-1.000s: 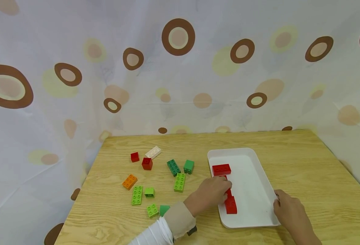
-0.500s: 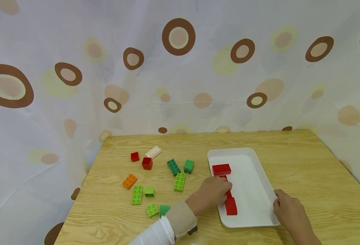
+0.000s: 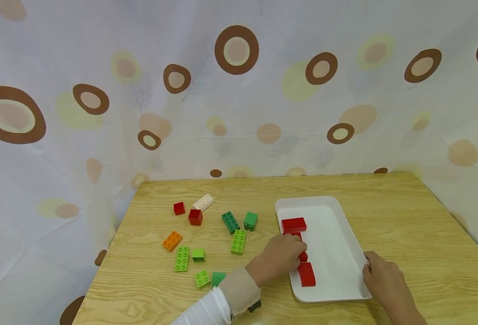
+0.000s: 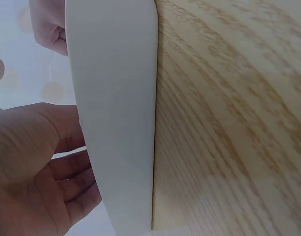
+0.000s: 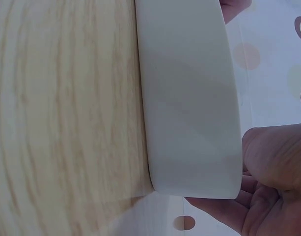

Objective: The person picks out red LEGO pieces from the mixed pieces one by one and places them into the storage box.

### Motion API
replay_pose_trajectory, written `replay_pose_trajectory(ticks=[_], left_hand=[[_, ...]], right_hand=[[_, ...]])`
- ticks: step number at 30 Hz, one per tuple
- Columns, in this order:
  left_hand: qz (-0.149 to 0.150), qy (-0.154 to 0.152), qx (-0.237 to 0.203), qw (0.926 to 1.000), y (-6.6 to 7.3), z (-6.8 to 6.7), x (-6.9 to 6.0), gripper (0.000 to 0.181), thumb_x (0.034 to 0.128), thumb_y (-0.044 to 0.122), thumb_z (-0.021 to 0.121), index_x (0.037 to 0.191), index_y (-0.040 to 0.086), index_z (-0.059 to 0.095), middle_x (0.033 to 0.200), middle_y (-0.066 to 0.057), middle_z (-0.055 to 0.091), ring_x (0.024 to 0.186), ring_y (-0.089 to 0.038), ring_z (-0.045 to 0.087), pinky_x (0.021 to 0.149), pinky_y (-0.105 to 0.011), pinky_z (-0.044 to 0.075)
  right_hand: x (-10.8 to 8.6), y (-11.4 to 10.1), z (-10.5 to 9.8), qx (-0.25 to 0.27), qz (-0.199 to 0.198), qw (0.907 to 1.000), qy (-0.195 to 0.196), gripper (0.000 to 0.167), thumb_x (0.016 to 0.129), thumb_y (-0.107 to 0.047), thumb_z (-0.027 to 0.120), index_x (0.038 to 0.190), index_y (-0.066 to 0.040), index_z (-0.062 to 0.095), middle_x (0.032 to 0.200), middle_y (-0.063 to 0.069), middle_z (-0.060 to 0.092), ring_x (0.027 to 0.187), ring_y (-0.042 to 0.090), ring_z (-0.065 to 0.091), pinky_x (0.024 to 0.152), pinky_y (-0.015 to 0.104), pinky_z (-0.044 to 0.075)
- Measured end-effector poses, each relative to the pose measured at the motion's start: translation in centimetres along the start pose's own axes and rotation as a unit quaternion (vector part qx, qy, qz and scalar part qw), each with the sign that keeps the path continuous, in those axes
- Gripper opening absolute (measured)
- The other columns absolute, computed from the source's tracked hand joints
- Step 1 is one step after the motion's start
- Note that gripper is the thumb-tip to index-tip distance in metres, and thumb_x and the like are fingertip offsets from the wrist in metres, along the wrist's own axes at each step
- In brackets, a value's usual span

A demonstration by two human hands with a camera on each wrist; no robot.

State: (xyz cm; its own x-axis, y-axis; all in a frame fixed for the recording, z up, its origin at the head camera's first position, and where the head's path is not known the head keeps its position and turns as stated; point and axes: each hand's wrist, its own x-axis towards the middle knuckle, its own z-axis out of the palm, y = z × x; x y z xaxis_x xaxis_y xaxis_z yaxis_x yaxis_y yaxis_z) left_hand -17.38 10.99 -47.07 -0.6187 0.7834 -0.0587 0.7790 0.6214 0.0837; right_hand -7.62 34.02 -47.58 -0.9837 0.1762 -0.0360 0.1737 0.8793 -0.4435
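In the head view, my left hand [image 3: 279, 256] reaches over the left wall of a white tray [image 3: 338, 271]. Its curled fingers hold a red toy brick [image 3: 303, 257], mostly hidden under them. Another red brick [image 3: 294, 225] lies beyond the hand, and a third [image 3: 306, 274] sits just nearer than the fingertips. My right hand [image 3: 386, 279] grips the tray's right rim near its front corner. The left wrist view has the left hand [image 4: 47, 162] behind the tray wall [image 4: 116, 113], fingertips hidden. In the right wrist view, the right hand [image 5: 268, 182] holds the tray corner [image 5: 199, 172].
Loose bricks lie on the wooden table [image 3: 141, 289] left of the tray: red [image 3: 195, 217], white [image 3: 203, 202], orange [image 3: 172, 241], dark green [image 3: 230, 222] and several light green ones [image 3: 182, 258]. A patterned curtain [image 3: 239, 149] stands behind the table.
The nearest red brick has slid slightly toward the tray's front, and a small gap now shows between it and the held brick. The hands stay almost in place.
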Motion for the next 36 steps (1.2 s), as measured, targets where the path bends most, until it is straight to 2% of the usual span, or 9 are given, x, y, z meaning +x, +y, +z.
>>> replay_pose_trajectory(ticks=[5, 9, 14, 18, 21, 26, 30, 36], left_hand=[[-0.003, -0.006, -0.024, 0.9997, -0.2, -0.4, -0.3, 0.012, 0.0907, 0.017, 0.074, 0.103, 0.019, 0.073, 0.088, 0.009, 0.062, 0.073, -0.005, 0.047, 0.062, -0.013, 0.038], [-0.005, -0.005, -0.025, 0.9997, -0.5, -0.8, -0.8, 0.02, 0.0906, 0.019, 0.075, 0.11, 0.018, 0.072, 0.099, 0.009, 0.064, 0.081, -0.005, 0.049, 0.067, -0.012, 0.041], [-0.005, 0.041, -0.018, 0.999, -1.2, -1.2, -1.8, 0.022, 0.0917, 0.018, 0.072, 0.113, 0.016, 0.069, 0.103, 0.006, 0.063, 0.086, -0.006, 0.052, 0.072, -0.012, 0.044], [-0.02, 0.078, -0.011, 0.9967, -2.5, -1.6, -2.4, 0.023, 0.0939, 0.017, 0.069, 0.117, 0.014, 0.068, 0.107, 0.004, 0.064, 0.091, -0.009, 0.056, 0.076, -0.015, 0.047], [-0.038, 0.088, -0.003, 0.9954, -3.6, -2.0, -2.8, 0.023, 0.0954, 0.016, 0.067, 0.118, 0.013, 0.068, 0.113, 0.001, 0.065, 0.095, -0.012, 0.058, 0.079, -0.018, 0.048], [-0.07, 0.096, 0.006, 0.9929, -5.5, -2.4, -3.4, 0.024, 0.0945, 0.013, 0.066, 0.118, 0.01, 0.067, 0.113, -0.004, 0.065, 0.092, -0.016, 0.062, 0.071, -0.024, 0.052], [-0.121, 0.09, 0.0, 0.9886, -7.0, -2.9, -4.3, 0.026, 0.0935, 0.014, 0.068, 0.119, 0.008, 0.067, 0.113, -0.007, 0.065, 0.093, -0.021, 0.063, 0.072, -0.029, 0.053], [-0.191, 0.084, -0.018, 0.9779, -9.2, -3.3, -5.2, 0.027, 0.093, 0.017, 0.07, 0.118, 0.005, 0.067, 0.112, -0.011, 0.065, 0.093, -0.027, 0.061, 0.073, -0.036, 0.054]], right_hand=[[0.0, 0.0, 0.0, -0.003, 0.0, 1.0, 0.0, 0.03, 0.091, 0.004, 0.054, 0.117, 0.021, 0.054, 0.105, 0.037, 0.062, 0.076, 0.032, 0.064, 0.062, 0.048, 0.052], [0.1, 0.0, 0.0, -0.005, 0.001, 1.0, -0.006, 0.031, 0.092, 0.004, 0.053, 0.117, 0.021, 0.053, 0.105, 0.037, 0.062, 0.075, 0.03, 0.063, 0.061, 0.046, 0.052], [0.1, 0.0, 0.0, -0.008, 0.008, 0.9998, -0.013, 0.031, 0.092, 0.005, 0.053, 0.118, 0.022, 0.052, 0.105, 0.037, 0.062, 0.071, 0.027, 0.061, 0.058, 0.043, 0.051], [0.2, -0.1, 0.0, -0.012, 0.013, 0.9998, -0.013, 0.031, 0.092, 0.005, 0.053, 0.118, 0.022, 0.052, 0.104, 0.037, 0.062, 0.069, 0.026, 0.059, 0.056, 0.041, 0.05], [0.4, -0.2, 0.0, -0.014, 0.014, 0.9997, -0.015, 0.032, 0.092, 0.005, 0.053, 0.118, 0.022, 0.051, 0.104, 0.038, 0.062, 0.069, 0.026, 0.059, 0.056, 0.041, 0.049], [0.2, 0.0, 0.0, -0.016, 0.004, 0.9998, -0.008, 0.03, 0.091, 0.004, 0.053, 0.116, 0.022, 0.052, 0.1, 0.037, 0.062, 0.066, 0.027, 0.057, 0.055, 0.042, 0.048], [0.2, 0.0, 0.0, -0.017, -0.001, 0.9999, -0.004, 0.03, 0.091, 0.004, 0.052, 0.116, 0.022, 0.052, 0.099, 0.036, 0.063, 0.065, 0.026, 0.055, 0.054, 0.041, 0.047], [0.2, 0.1, 0.0, -0.013, -0.02, 0.9997, 0.007, 0.029, 0.091, 0.005, 0.052, 0.114, 0.022, 0.053, 0.096, 0.035, 0.064, 0.064, 0.026, 0.056, 0.055, 0.042, 0.048]])
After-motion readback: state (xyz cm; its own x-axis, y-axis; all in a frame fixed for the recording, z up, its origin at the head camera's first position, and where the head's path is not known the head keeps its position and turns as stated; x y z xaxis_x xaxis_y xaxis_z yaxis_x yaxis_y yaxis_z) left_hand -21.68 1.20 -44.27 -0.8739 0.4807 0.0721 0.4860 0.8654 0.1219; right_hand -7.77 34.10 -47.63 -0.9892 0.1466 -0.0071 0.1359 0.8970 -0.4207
